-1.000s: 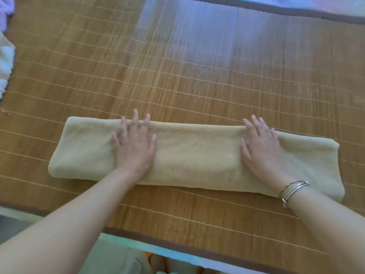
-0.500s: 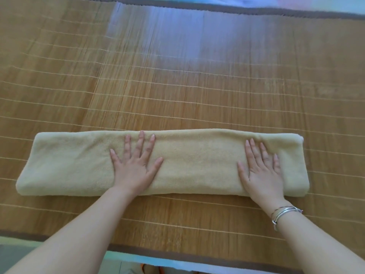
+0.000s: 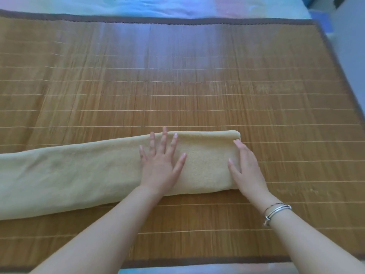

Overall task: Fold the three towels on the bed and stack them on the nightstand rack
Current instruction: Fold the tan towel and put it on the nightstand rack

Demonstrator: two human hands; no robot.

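Brown fabric binding (image 3: pixel 197 263) edges the near side of a bamboo mat (image 3: pixel 177 91) that covers the bed; a strip of pale blue sheet (image 3: pixel 197 270) shows just below it at the frame's bottom edge. Two bare forearms reach in from the near edge and across the mat. Right wrist carries two silver bangles (image 3: pixel 277 210). Beyond the wrists, a beige towel (image 3: pixel 69 173) lies on the mat, folded lengthwise into a long band; it runs from the left frame edge, where it is cut off, to a rounded end right of centre. Band is not straight: its right part angles slightly away from the viewer. Left hand (image 3: pixel 160 165) rests palm-down on the towel, fingers straight and spread wide, tips near the towel's far edge. Right hand (image 3: pixel 246 171) lies at the towel's right end, fingers straight and close together, thumb on the top surface, fingertips at the far right corner; whether the palm sits on the cloth or on the mat just beside it cannot be told. Neither hand curls round anything. Between the two hands the terry surface looks flat. Past the towel, bare mat with pale stitching lines runs to its far brown border, and beyond that lies blurred blue and pink bedding (image 3: pixel 158 4).
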